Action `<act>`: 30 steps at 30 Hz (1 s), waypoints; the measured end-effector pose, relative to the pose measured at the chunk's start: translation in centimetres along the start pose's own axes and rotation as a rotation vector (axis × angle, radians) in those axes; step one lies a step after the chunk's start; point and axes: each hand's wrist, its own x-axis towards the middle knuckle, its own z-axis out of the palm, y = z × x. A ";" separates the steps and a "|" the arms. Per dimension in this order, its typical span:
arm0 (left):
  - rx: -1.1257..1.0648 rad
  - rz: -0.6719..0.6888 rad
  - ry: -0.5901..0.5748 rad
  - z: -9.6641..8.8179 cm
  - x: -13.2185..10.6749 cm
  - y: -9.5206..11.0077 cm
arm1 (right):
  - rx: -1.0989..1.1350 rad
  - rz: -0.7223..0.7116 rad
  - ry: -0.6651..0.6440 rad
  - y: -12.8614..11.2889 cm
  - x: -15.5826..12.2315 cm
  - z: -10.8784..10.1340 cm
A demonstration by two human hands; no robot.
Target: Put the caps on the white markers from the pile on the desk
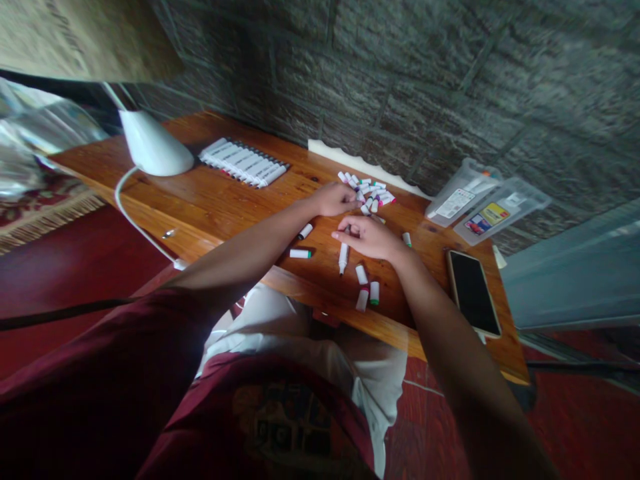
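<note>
A white marker (343, 259) points down toward the desk's front edge, its upper end inside the curled fingers of my right hand (369, 237). My left hand (335, 199) is closed at the near left side of a pile of white marker caps (373, 191) with coloured ends; whatever its fingertips pinch is hidden. Around my hands lie several loose caps: a green-ended cap (300, 254) and a dark-ended cap (305, 231) to the left, a red-ended cap (363, 299) and another green-ended cap (375, 293) nearer the front edge.
A row of white markers (245, 162) lies side by side at the back left, beside a white lamp base (155, 143). Two clear plastic boxes (483, 207) stand at the back right, with a phone (474, 292) in front. A brick wall (400, 80) borders the wooden desk (240, 210).
</note>
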 end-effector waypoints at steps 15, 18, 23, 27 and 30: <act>0.217 -0.148 -0.199 -1.1 -0.3 2.7 | -0.136 0.025 0.057 -0.7 -0.1 -0.2; 0.268 -0.123 -0.245 -1.7 -0.7 3.1 | -0.218 0.029 0.038 -1.2 -0.3 -0.6; 0.339 -0.140 -0.285 -2.0 -0.8 3.8 | -0.292 0.000 0.030 -1.6 -0.4 -0.8; 0.364 -0.146 -0.292 -1.8 -0.7 4.5 | -0.330 -0.014 0.020 -1.8 -0.4 -0.7; 0.392 -0.176 -0.289 -1.8 -0.7 4.8 | -0.342 -0.027 0.013 -1.8 -0.3 -0.7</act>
